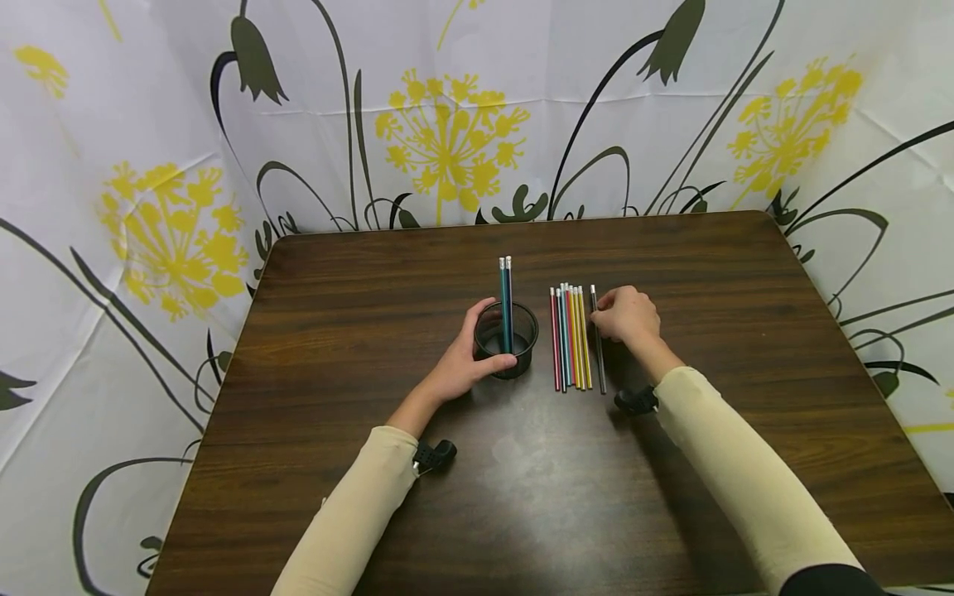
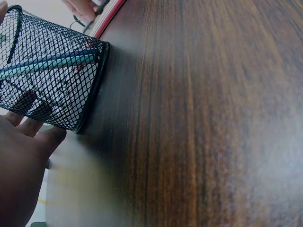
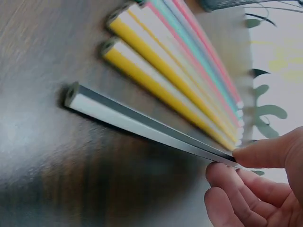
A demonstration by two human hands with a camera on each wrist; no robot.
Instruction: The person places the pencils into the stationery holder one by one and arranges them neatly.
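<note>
A black mesh pencil cup (image 1: 522,352) stands upright on the table with two pencils (image 1: 504,290) in it, one teal and one dark, white eraser ends up. My left hand (image 1: 464,358) grips the cup round its left side, thumb across the front. In the right wrist view, a black pencil (image 3: 151,127) lies between thumb and fingertips of my right hand (image 3: 260,182), which pinches it near its eraser end. Left of that pencil, a row of several pencils (image 1: 570,339) in red, teal, dark and yellow lies side by side on the table.
The dark wood-grain table (image 1: 358,331) reaches back to a white cloth (image 1: 581,58) printed with yellow and grey-green flowers. Black wrist cameras are strapped to the left wrist (image 1: 436,454) and the right wrist (image 1: 636,401).
</note>
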